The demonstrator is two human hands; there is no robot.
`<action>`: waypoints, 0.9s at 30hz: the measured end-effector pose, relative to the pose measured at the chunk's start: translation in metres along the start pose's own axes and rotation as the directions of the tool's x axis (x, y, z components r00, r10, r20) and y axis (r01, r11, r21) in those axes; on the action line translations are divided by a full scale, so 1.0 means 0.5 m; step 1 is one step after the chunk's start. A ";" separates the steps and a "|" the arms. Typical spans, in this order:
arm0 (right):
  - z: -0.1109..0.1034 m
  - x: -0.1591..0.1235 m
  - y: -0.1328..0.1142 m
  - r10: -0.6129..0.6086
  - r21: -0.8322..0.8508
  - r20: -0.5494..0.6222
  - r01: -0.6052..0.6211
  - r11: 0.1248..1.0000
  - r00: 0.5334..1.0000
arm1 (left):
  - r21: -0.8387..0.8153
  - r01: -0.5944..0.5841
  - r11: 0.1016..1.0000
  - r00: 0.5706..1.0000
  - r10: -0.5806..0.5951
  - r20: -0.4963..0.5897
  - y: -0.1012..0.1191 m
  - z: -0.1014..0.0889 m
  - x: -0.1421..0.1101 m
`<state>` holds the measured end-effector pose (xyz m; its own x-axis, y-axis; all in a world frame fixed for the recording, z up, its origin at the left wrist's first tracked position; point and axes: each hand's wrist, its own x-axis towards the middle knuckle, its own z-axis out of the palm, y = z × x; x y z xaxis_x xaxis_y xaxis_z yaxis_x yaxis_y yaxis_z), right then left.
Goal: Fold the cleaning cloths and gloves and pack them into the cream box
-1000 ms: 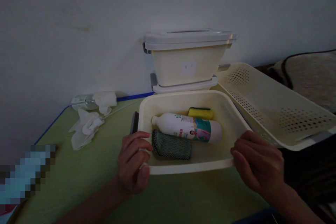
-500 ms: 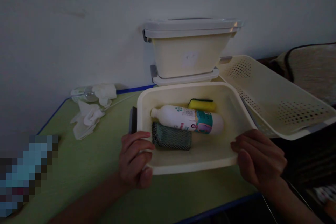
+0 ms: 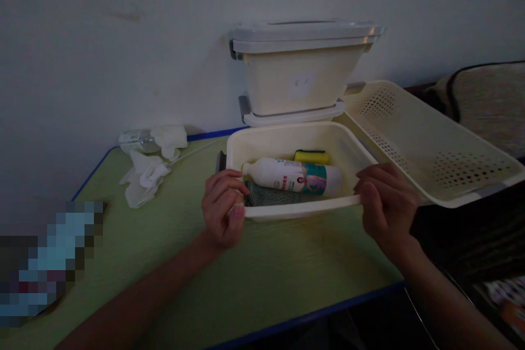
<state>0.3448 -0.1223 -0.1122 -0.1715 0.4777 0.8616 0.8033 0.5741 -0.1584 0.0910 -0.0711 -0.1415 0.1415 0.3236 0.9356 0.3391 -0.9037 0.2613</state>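
A cream plastic bin [image 3: 287, 211] sits on the green table [image 3: 164, 262]. My left hand [image 3: 223, 210] grips its near left corner, fingers curled over the rim. My right hand [image 3: 385, 205] grips the near right corner the same way. Inside the bin lie a white bottle with a coloured label [image 3: 293, 175], a dark green mesh scrubber [image 3: 273, 196] in front of it and a yellow sponge [image 3: 311, 156] behind it.
Two lidded cream boxes [image 3: 301, 74] are stacked against the white wall behind the bin. A perforated cream basket [image 3: 426, 142] leans at the right. Crumpled white cloths [image 3: 147, 175] and a small clear bottle [image 3: 137, 139] lie at the back left. The table's blue edge [image 3: 311, 314] runs close below my arms.
The bin, held in both hands, now sits farther from me, closer to the stacked boxes, and looks lower and flatter. The view has shifted a little.
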 end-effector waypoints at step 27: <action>-0.021 0.047 -0.007 -0.143 -0.323 0.140 0.182 0.929 0.980 | 0.177 0.065 0.982 0.922 -0.127 0.365 0.025 -0.061 0.035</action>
<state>0.3440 -0.1199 -0.0864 -0.3630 0.4791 0.7992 0.8990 0.4054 0.1653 0.0695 -0.0854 -0.1147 0.4270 0.5153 0.7431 0.5070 -0.8168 0.2751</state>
